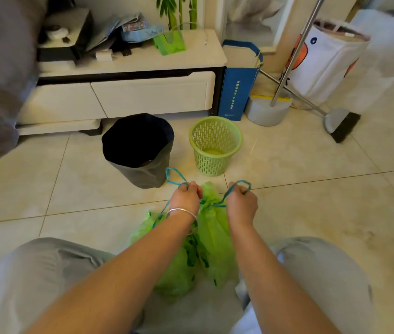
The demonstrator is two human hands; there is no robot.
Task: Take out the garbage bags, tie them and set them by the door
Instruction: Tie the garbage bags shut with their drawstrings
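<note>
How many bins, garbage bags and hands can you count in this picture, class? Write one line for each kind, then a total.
Bins: 2, the black-lined bin and the green basket bin
Green garbage bags: 2, right bag and left bag
Hands: 2, left hand and right hand, each pulling the blue drawstring
Total: 6

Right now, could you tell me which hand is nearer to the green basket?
The right hand, just below the green basket. The left hand sits lower-left, toward the black bin.
</note>
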